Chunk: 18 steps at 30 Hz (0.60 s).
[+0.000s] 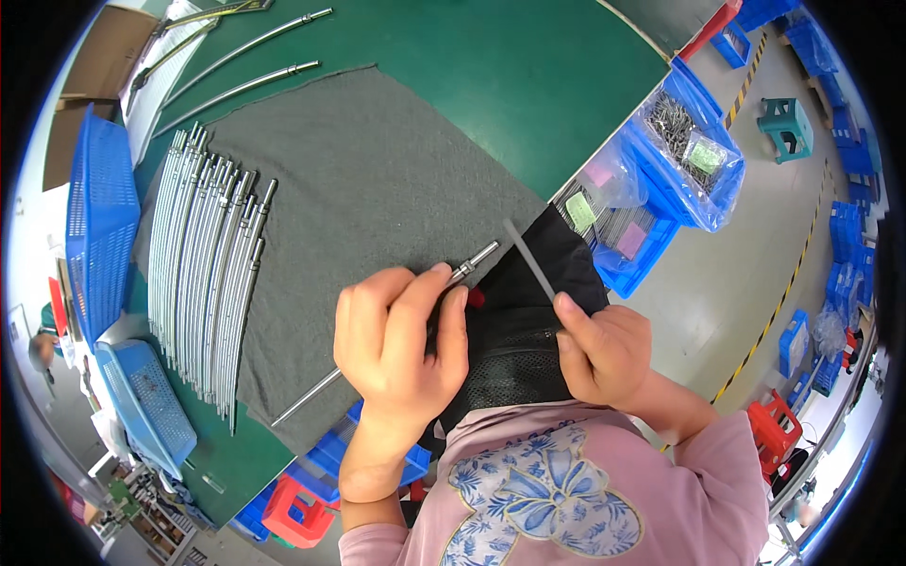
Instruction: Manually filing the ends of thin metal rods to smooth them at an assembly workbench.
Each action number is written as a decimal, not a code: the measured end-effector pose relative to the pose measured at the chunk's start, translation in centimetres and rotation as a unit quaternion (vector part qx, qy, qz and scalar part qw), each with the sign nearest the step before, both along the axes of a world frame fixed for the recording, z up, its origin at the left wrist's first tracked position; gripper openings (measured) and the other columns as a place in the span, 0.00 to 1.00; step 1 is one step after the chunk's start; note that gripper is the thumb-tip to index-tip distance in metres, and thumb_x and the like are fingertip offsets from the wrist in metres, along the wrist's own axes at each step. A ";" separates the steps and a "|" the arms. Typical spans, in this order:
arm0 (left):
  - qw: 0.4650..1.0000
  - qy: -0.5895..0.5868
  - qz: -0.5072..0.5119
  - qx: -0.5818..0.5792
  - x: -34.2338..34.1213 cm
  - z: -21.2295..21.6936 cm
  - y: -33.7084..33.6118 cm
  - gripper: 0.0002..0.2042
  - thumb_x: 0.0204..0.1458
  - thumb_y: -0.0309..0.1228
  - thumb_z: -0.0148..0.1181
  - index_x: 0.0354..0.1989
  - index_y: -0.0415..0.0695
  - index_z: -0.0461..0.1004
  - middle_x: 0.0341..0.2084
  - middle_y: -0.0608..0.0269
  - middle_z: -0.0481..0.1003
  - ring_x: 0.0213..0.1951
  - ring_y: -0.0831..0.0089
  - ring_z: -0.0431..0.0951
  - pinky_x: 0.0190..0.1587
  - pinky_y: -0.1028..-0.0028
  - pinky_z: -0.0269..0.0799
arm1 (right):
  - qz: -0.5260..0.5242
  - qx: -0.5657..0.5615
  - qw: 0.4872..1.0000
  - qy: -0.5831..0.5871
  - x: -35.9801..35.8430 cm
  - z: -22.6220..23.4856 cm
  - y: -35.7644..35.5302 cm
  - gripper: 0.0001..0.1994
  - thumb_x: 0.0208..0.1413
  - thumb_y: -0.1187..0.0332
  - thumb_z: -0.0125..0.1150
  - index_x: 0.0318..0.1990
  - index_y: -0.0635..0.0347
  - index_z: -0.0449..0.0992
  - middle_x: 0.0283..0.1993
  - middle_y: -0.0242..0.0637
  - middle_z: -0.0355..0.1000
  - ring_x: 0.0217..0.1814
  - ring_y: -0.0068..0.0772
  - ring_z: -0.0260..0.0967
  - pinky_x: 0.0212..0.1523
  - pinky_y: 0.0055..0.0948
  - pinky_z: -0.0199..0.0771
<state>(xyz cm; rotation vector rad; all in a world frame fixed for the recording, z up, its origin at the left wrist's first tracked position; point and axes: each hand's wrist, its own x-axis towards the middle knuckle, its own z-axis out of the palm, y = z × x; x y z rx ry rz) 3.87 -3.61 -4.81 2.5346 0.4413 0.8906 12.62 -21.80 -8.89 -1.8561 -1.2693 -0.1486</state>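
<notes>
The left hand (401,344) grasps a long metal rod (396,325) over the grey cloth (377,179); the right hand (604,354) pinches a thin grey strip (530,259) just right of the rod's tip. Fitting seems underway; next, careful alignment.

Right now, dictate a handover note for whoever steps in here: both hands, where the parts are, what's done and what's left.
Left hand: gripping a metal rod near its fitted end, over the grey cloth mat.
Right hand: pinching a thin grey strip, tip near the rod's end.
Done, seemingly: row of rods laid out at the mat's left.
Left: the rod in hand; three more rods lie beyond the mat.
</notes>
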 end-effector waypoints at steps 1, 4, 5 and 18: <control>1.000 -0.008 0.003 0.016 -0.1 0.0 -0.1 0.12 0.35 0.21 0.69 0.32 0.43 0.78 0.26 0.65 0.71 0.26 0.67 0.69 0.27 0.72 0.64 | -0.015 0.021 1.000 0.007 0.2 0.0 0.2 0.25 0.37 0.81 0.60 0.50 0.68 0.76 0.12 0.24 0.52 0.10 0.23 0.50 0.13 0.25 0.49; 0.997 0.025 -0.020 0.072 -0.6 0.1 0.0 0.14 0.36 0.21 0.68 0.36 0.42 0.79 0.27 0.65 0.71 0.26 0.67 0.69 0.28 0.72 0.65 | -0.038 0.025 0.999 0.007 0.4 -0.3 0.3 0.24 0.38 0.81 0.60 0.50 0.68 0.76 0.12 0.25 0.54 0.10 0.23 0.52 0.13 0.25 0.51; 0.997 0.024 -0.021 0.073 -0.8 0.2 0.0 0.14 0.36 0.21 0.68 0.36 0.42 0.79 0.27 0.65 0.71 0.26 0.67 0.69 0.28 0.72 0.65 | -0.038 0.027 0.999 0.007 0.5 -0.3 0.3 0.24 0.38 0.81 0.60 0.50 0.68 0.76 0.12 0.25 0.54 0.10 0.23 0.52 0.13 0.25 0.51; 0.998 0.052 -0.001 0.019 0.5 0.8 0.7 0.12 0.39 0.20 0.66 0.35 0.41 0.78 0.28 0.62 0.71 0.28 0.66 0.68 0.30 0.70 0.64 | -0.061 0.035 0.997 -0.012 0.7 -1.2 0.7 0.24 0.38 0.82 0.61 0.49 0.67 0.77 0.11 0.27 0.57 0.10 0.25 0.54 0.13 0.25 0.52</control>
